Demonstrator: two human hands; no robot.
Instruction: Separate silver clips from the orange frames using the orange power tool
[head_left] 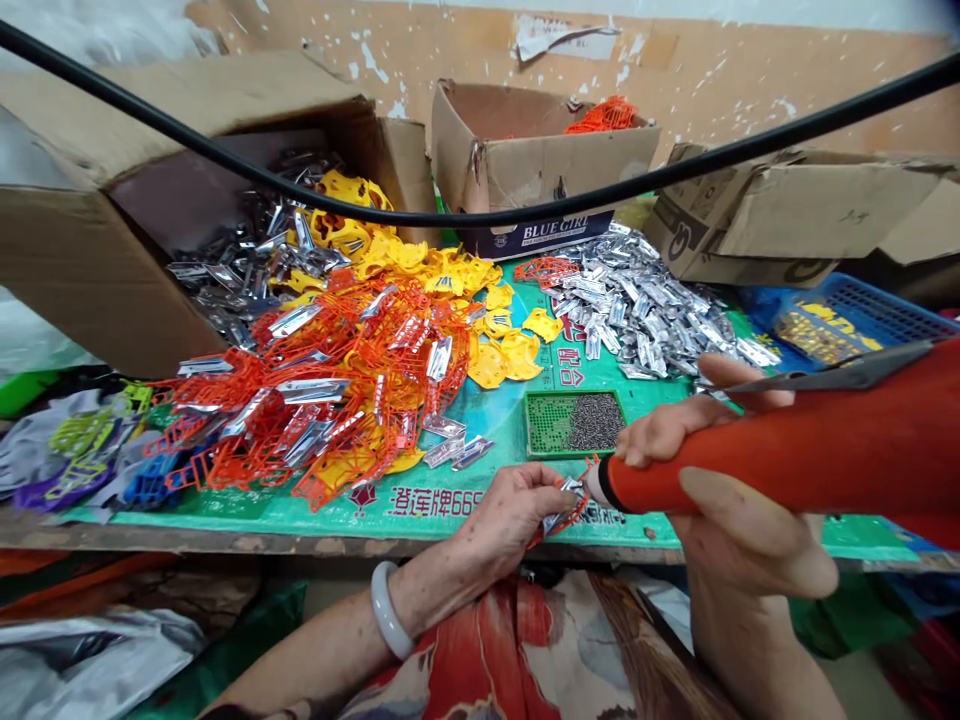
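Observation:
My right hand [739, 530] is wrapped around a red electric screwdriver [832, 445], whose tip points left. In my left hand [517, 505], thumb and fingers pinch a small silver metal clip with orange plastic [568, 508], near the table's front edge. The screwdriver's tip meets this piece; the exact contact point is hidden. Just beyond the hands is a green tray [545, 430] with small dark screws [596, 420] in its right part. A few loose silver clips [469, 452] lie to the left of the tray.
Orange plastic frames [360, 370] with clips heap on the left, yellow plastic pieces [506, 357] behind. Silver clips [637, 300] pile at back right. Cardboard boxes [555, 165] line the back. A blue basket [892, 305] stands right. A black cable [420, 217] hangs across the view.

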